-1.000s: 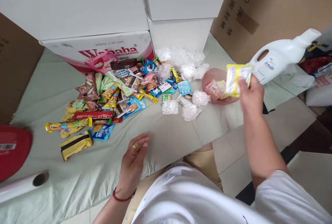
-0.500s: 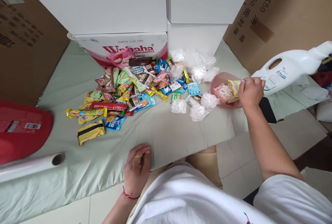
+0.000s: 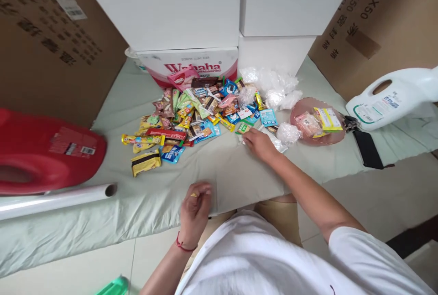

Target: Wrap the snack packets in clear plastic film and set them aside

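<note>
My right hand reaches over the cloth, its fingers closed on a crinkled clear plastic packet, most of which the hand hides. A small green snack packet lies just beyond the fingertips. Crumpled clear plastic bundles sit to the right of the hand. In the pink dish lie a yellow-and-white packet and a pinkish wrapped packet. My left hand, with a ring and red bracelet, is at the near edge, fingers curled, with nothing seen in them.
A pile of wrapped snacks spreads before a Wahaha box. To the left are a red jug and a roll of film. A white detergent bottle and a black phone lie on the right.
My right hand has left the yellow-and-white packet in the dish and moved left to the clear plastic packet. My left hand stays near the edge. The view has shifted.
</note>
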{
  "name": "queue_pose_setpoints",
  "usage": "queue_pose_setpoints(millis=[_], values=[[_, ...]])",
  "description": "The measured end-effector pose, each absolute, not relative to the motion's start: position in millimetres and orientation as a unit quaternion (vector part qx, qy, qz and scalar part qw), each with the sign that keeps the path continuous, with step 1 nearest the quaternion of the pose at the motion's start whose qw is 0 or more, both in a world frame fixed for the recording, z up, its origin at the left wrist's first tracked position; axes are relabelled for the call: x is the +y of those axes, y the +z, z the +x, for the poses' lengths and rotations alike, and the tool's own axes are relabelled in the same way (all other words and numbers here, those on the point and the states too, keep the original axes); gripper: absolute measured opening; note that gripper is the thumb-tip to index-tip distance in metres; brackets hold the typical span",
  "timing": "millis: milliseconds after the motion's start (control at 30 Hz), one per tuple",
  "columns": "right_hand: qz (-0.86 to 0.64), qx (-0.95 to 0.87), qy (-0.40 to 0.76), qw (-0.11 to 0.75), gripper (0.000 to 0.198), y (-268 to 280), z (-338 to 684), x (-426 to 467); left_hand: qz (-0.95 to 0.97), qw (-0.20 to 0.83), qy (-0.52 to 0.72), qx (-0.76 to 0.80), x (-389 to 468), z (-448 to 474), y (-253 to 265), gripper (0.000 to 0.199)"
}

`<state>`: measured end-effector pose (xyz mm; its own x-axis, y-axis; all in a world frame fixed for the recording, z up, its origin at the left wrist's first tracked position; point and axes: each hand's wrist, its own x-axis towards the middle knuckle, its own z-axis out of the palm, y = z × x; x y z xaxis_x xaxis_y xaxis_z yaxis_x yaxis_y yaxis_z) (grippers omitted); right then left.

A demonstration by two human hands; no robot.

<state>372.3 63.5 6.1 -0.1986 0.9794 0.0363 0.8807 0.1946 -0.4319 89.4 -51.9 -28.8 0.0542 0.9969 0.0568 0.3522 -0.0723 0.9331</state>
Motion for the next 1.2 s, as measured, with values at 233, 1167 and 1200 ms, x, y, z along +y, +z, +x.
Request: queue_pose_setpoints(millis=[233, 1167, 1200], values=[[-0.477, -0.674, 0.34, 0.45, 0.02, -4.5, 348.8, 7.1, 0.398, 0.65, 0.433, 0.481, -5.7, 135.7, -2.7, 0.038], [-0.544, -0.468, 0.535, 0.446, 0.037, 4.0, 339.4, -11.1, 0.4, 0.646, 0.486, 0.431, 14.1, 140.3, -16.5, 0.046], [-0.544, -0.449, 0.544, 0.454, 0.038, 4.3, 347.0, -10.5, 0.379, 0.659, 0.488, 0.428, 16.2, 136.9, -17.4, 0.047]])
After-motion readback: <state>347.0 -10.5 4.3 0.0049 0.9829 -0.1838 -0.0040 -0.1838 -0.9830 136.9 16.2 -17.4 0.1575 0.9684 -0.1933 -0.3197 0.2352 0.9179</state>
